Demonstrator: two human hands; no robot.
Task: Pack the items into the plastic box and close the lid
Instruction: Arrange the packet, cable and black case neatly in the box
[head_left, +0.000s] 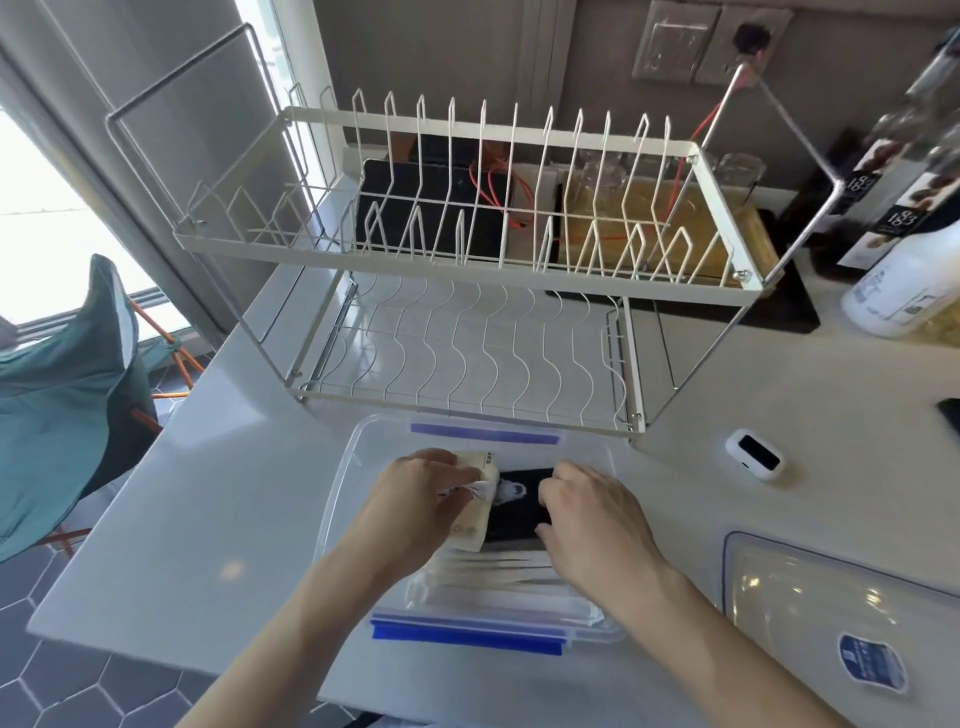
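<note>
Left hand: fingers curled round beige packet inside plastic box, seating it beside black item; right hand: pinching that item's edge, probably making room; lid off, right of it, on tabletop

Left hand and right hand reach forward, fingers curled.

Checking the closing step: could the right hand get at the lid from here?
Probably yes. The lid lies bare on the counter just right of the box, beside the right hand, nothing between.
</note>
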